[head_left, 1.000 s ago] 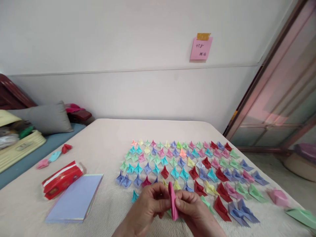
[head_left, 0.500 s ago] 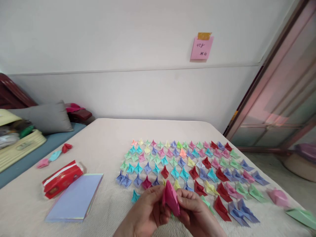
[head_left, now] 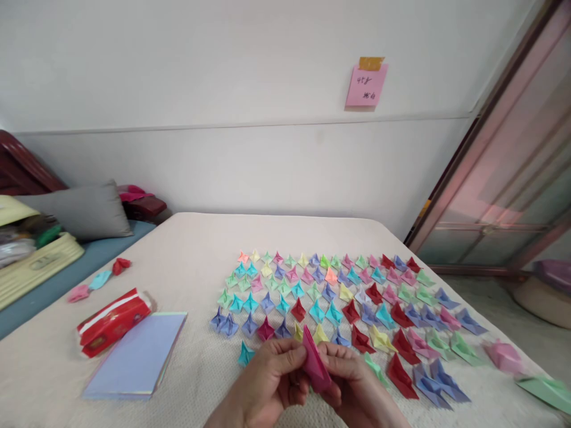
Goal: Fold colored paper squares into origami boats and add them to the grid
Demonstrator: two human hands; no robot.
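Note:
Between my two hands is a folded piece of bright pink paper (head_left: pixel 314 364), held above the near side of the table. My left hand (head_left: pixel 275 371) pinches its left side with thumb and fingers. On the other side, my right hand (head_left: pixel 348 373) grips the paper's right edge, fingers curled underneath. Just beyond the hands lie rows of small folded paper boats in many colours, among them a dark red boat (head_left: pixel 400 377), a blue one (head_left: pixel 430 385) and a turquoise one (head_left: pixel 245 354). My hands hide part of the nearest row.
A stack of coloured paper (head_left: pixel 134 359) lies at left, partly under a red packet (head_left: pixel 113 321). Small crumpled pieces, one red (head_left: pixel 121 266), sit behind it. At right are a pink folded paper (head_left: pixel 504 355) and a green one (head_left: pixel 546 389). A pink note (head_left: pixel 366 86) hangs on the wall.
The pink paper has turned in my hands and now looks narrower and flatter, its edges pressed closer together. Both hands stay in nearly the same place.

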